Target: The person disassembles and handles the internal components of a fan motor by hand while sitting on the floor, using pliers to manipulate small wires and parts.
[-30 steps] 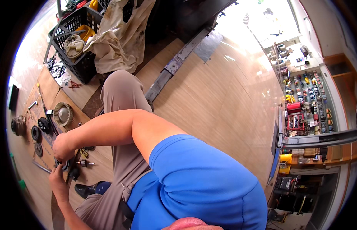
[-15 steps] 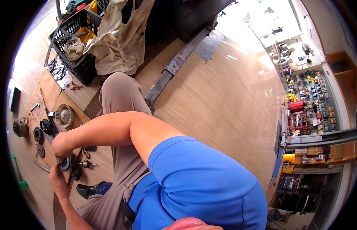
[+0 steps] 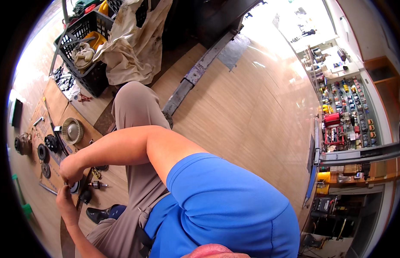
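My right hand [image 3: 71,167] reaches across to the left, fingers curled over a small round dark part with a pale face [image 3: 75,187]. My left hand [image 3: 64,198] is just below it, fingers closed at the same part. Exact grips are partly hidden. A shaft piece [image 3: 97,184] and a dark fitting [image 3: 85,196] lie beside them. On the cardboard [image 3: 54,88] lie a cage-like fan wheel [image 3: 72,130], black round parts [image 3: 42,152], a long thin tool [image 3: 47,104] and a dark metal housing [image 3: 23,142].
A black crate [image 3: 86,75] with a beige cloth [image 3: 133,56] stands beyond my bent knee [image 3: 135,99]. A long metal rail [image 3: 195,73] crosses the wooden floor [image 3: 251,112]. Shelves of small colorful items [image 3: 352,112] line the right side. Green plastic [image 3: 26,209] shows at the left rim.
Both my hands stay on the part, shifting only slightly. The view has moved a little, so the floor objects appear slightly lower and to the right than a second ago.
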`<state>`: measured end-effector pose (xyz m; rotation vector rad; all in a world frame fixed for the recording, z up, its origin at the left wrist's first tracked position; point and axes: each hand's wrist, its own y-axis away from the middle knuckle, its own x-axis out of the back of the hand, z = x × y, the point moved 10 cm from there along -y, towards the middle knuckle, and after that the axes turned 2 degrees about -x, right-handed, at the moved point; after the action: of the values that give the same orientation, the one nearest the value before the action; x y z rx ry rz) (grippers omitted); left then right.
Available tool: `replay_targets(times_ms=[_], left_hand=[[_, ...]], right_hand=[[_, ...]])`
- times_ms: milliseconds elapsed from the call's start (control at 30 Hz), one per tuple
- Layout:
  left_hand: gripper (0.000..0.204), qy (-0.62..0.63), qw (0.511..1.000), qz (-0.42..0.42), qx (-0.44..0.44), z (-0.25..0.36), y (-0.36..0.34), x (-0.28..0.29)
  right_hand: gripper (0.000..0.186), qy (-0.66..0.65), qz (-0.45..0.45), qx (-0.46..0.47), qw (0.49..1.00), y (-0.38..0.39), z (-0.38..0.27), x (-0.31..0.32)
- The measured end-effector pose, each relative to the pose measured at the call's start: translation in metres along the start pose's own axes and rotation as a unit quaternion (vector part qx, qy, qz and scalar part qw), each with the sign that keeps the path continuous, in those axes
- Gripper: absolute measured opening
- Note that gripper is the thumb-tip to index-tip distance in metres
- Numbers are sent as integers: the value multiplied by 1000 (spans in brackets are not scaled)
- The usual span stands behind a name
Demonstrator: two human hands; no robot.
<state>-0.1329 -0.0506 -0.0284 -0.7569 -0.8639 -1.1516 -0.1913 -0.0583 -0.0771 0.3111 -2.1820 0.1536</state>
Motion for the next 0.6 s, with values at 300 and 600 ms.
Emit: replay_targets(times_ms=[300, 600], left_hand=[[23, 14, 995, 93, -23, -4, -3, 13], [16, 16, 998, 39, 49, -26, -2, -4]], right_hand=[[23, -5, 45, -14, 999, 8, -4, 30], [23, 85, 1, -27, 996, 19, 2, 31]])
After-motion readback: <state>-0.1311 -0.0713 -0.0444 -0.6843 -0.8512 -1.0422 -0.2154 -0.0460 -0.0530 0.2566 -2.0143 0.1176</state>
